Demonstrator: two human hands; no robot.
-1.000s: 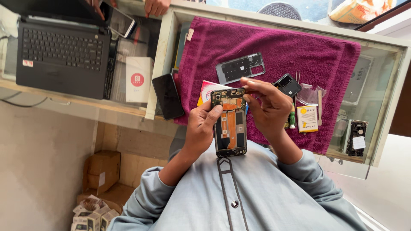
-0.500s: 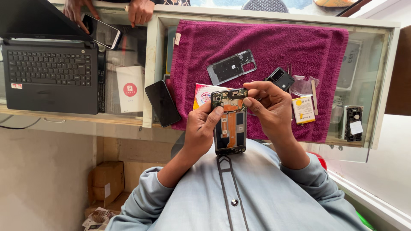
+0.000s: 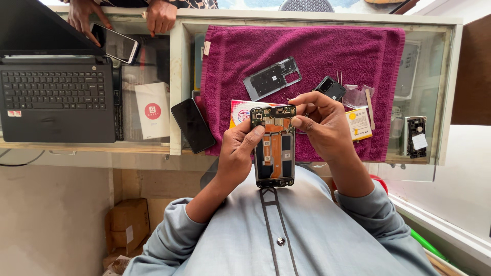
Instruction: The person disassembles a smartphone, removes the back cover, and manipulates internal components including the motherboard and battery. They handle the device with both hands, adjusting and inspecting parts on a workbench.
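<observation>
Basically, far left: black open laptop on the glass-topped counter; above it another person's two hands at the counter's far edge, one touching a slim smartphone with a pale screen, the other resting just beside it; right of the laptop a white card with a red round mark under the glass; next a black smartphone lying screen-dark, half on the edge of the magenta terry towel spread over the counter; on the towel, a grey metal phone mid-frame plate lying flat, well clear of the hands; below it a red-and-yellow printed packet, mostly hidden behind the opened phone.

Centre: left hand wrapped around the left edge of the opened black phone chassis with exposed green board and orange flex cable, thumb pressed on its front; chassis held upright above the counter's near edge, over the grey shirt; right hand at the chassis's top right corner, thumb and forefinger pinched together on it; whether a small part sits between them, cannot tell.

Right: small black module just past the right knuckles; clear plastic bag, thin beige spudger stick, yellow-and-white packet on the towel; far right, a small black part with white label under the glass.
</observation>
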